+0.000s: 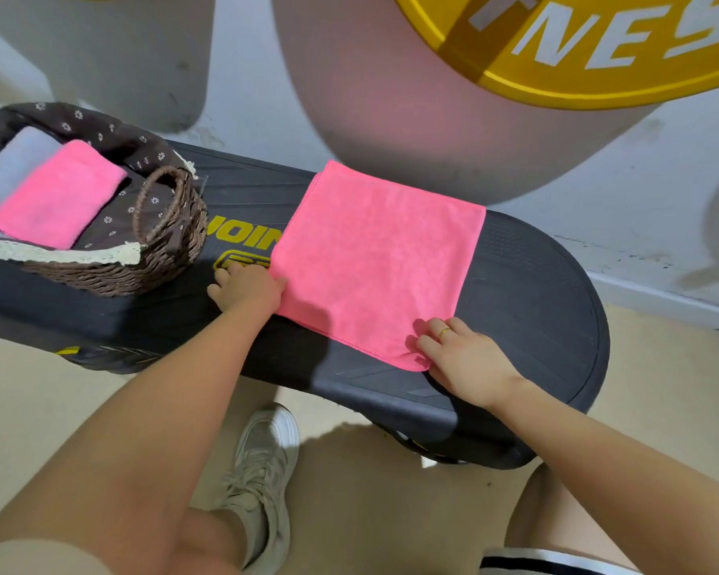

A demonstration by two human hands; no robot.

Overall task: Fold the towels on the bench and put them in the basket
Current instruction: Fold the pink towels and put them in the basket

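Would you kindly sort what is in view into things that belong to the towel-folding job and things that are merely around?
Belongs to the job:
pink towel spread on the bench
basket
folded pink towel and grey towel inside it
left hand, right hand

Merely around:
yellow disc
sneaker

Head camera looks steeply down — apparently close — over the bench.

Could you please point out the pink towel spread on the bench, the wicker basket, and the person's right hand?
spread pink towel (374,259): head view, middle of the flat cloth.
wicker basket (158,259): head view, woven front wall near the handle.
right hand (465,359): head view, back of the hand at the towel's near corner.
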